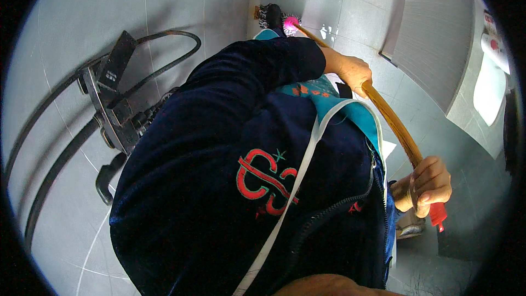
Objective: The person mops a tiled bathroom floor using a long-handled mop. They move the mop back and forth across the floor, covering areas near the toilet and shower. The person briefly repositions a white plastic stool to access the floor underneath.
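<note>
My left hand (352, 73), at the end of a dark velvet sleeve, is closed around the yellow wood-patterned handle of a mop (392, 121). Lower down at the right, my right hand (425, 187) grips the same handle just above its red end cap (438, 215). The handle slants away past the sleeve to a pink round mop hub (291, 24) with black-and-white strings, resting on the tiled floor beside a black shoe (273, 15). A teal apron (353, 113) with a white strap hangs over the dark zipped top (197, 181).
A black shower fixture (119, 111) with looping hoses is mounted on the grey tiled wall at left. At right stand a grey panel-sided unit (435, 45) and a white ceramic fixture (489, 90). Glossy patches show on the floor (361, 16). Another shoe (411, 230) shows below my right hand.
</note>
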Demonstrator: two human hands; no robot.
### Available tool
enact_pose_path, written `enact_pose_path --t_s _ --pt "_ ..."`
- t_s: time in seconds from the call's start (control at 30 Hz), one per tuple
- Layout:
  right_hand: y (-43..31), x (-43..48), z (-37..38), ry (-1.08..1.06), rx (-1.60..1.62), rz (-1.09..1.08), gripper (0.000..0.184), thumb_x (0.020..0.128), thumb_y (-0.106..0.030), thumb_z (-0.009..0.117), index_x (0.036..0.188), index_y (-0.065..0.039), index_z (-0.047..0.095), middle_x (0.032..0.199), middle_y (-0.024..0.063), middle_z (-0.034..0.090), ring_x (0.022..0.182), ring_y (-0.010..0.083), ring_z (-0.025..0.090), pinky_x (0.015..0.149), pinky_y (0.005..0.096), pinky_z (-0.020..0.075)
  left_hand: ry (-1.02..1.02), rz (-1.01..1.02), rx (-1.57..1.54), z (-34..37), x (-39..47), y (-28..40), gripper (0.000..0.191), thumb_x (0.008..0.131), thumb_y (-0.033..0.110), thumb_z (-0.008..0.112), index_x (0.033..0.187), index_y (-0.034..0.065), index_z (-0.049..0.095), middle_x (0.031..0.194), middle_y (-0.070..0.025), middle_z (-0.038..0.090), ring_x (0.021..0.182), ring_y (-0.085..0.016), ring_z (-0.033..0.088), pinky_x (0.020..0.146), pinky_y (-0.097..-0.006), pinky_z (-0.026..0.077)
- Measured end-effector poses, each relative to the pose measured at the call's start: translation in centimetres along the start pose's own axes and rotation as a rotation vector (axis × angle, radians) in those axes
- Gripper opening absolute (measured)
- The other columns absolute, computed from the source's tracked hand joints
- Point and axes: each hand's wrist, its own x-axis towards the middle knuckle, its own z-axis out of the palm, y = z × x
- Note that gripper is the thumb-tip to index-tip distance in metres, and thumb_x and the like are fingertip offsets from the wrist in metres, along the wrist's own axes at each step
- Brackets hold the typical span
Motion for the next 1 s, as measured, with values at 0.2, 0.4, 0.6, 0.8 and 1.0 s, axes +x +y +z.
enact_pose_path --t_s 0.2,0.4,0.6,0.8,1.0 --pt "2.0 3.8 4.6 -0.009 -0.087 0.021 0.012 0.079 -0.014 0.065 0.081 -0.010 0.054 0.048 -0.0049 0.046 0.039 0.0073 0.042 0.043 0.0216 0.0365 0.164 0.091 -0.053 -0.9 -3.4 -2.8 0.029 0.075 0.038 0.065 0.074 0.0094 0.067 0.071 -0.0134 0.065 0.066 -0.034 0.062 0.061 -0.0446 0.047" --pt "2.9 8.3 10.5 -0.010 -0.179 0.124 0.014 0.083 -0.013 0.060 0.092 -0.007 0.051 0.053 -0.0013 0.045 0.044 0.0128 0.043 0.046 0.0322 0.0367 0.284 0.149 -0.140 -2.9 -8.5 -4.4 0.022 0.073 0.030 0.066 0.071 0.0078 0.064 0.070 -0.0142 0.064 0.064 -0.034 0.061 0.058 -0.0429 0.046" --pt "2.8 5.2 14.2 0.190 -0.376 0.111 0.035 0.092 -0.035 0.055 0.108 -0.004 0.051 0.062 0.0014 0.047 0.056 0.0150 0.048 0.056 0.0330 0.0424 0.494 0.025 -0.133 1.1 -11.9 -1.9 0.021 0.073 0.029 0.067 0.070 0.0083 0.064 0.070 -0.0160 0.064 0.065 -0.036 0.062 0.059 -0.0432 0.048" --pt "0.1 -3.2 12.7 0.753 -0.468 0.152 0.049 0.092 -0.048 0.050 0.116 -0.006 0.058 0.072 0.0000 0.044 0.075 0.0167 0.051 0.077 0.0397 0.0465 0.681 0.068 0.093 4.6 -6.8 -1.8 0.023 0.076 0.034 0.065 0.069 0.0118 0.065 0.067 -0.0151 0.064 0.065 -0.037 0.064 0.061 -0.0454 0.051" --pt "0.1 -9.5 9.0 0.451 -0.146 -0.058 0.024 0.095 -0.024 0.045 0.094 -0.005 0.060 0.051 -0.0052 0.036 0.053 0.0097 0.039 0.058 0.0287 0.0336 0.633 0.015 0.192 7.5 -4.2 -2.1 0.036 0.083 0.040 0.059 0.067 0.0087 0.063 0.066 -0.0162 0.064 0.065 -0.037 0.064 0.061 -0.0463 0.051"
